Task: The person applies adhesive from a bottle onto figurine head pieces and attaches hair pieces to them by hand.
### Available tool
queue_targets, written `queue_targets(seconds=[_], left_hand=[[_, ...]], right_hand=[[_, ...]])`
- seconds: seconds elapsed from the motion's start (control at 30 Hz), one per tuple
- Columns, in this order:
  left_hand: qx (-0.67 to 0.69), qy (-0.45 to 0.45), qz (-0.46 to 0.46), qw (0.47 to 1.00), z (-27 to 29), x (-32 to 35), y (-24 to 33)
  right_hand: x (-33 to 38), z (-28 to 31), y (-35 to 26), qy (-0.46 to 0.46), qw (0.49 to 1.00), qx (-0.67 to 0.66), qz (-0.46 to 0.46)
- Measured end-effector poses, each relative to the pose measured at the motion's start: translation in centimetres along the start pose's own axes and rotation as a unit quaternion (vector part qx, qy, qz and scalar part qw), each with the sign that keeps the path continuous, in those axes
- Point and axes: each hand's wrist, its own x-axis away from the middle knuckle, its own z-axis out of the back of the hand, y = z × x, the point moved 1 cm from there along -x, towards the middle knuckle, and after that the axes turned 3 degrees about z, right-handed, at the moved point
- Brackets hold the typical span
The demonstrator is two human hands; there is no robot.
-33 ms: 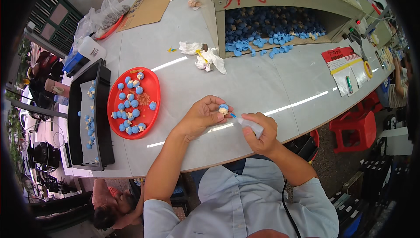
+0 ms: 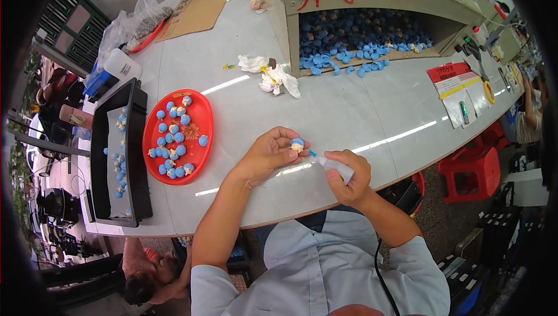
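Observation:
My left hand [image 2: 272,152] pinches a small blue-and-cream figure piece [image 2: 297,144] between thumb and fingers, above the table. In my right hand [image 2: 353,178] is a small translucent squeeze bottle [image 2: 337,168] with a thin blue nozzle tip [image 2: 313,154]. The tip points at the piece, with a narrow gap between them. Left of my hands, a round red tray [image 2: 203,119] bears several similar blue-and-cream pieces [image 2: 170,137]. Farther left, a black bin [image 2: 139,142] lined with pale sheet holds more of them.
A grey-green box [image 2: 285,31] at the back holds a heap of blue parts [image 2: 363,34]. Crumpled white tissue [image 2: 280,80] lies before it. Cardboard [image 2: 197,13] is at the back left. Papers [image 2: 456,86] with a yellow tape roll lie right. Another person [image 2: 154,272] sits lower left.
My right hand has shifted slightly to the right with the squeeze bottle, so its tip is a little farther from the piece. My left hand stays in place.

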Motion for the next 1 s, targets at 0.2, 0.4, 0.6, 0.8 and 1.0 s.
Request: queue_targets(seconds=[0.2,0.4,0.6,0.8,1.0], left_hand=[[-0.020,0.007,-0.037,0.999,-0.3,0.0,-0.4],[-0.090,-0.002,-0.080,0.993,-0.6,0.0,-1.1],[-0.105,-0.010,-0.124,0.987,-0.8,-0.1,-1.3],[-0.009,-0.037,-0.096,0.995,-1.3,0.3,-0.8],[-0.013,-0.086,-0.085,0.993,-1.6,0.6,-1.1]], right_hand=[[1.4,2.3,0.0,0.081,0.982,-0.077,-0.151],[0.5,8.5,3.2,0.135,0.964,-0.066,-0.218],[-0.5,16.2,6.7,0.169,0.928,0.187,-0.275],[0.7,18.1,9.3,0.197,0.919,0.224,-0.260],[1.3,18.3,10.0,0.196,0.919,0.219,-0.264]])
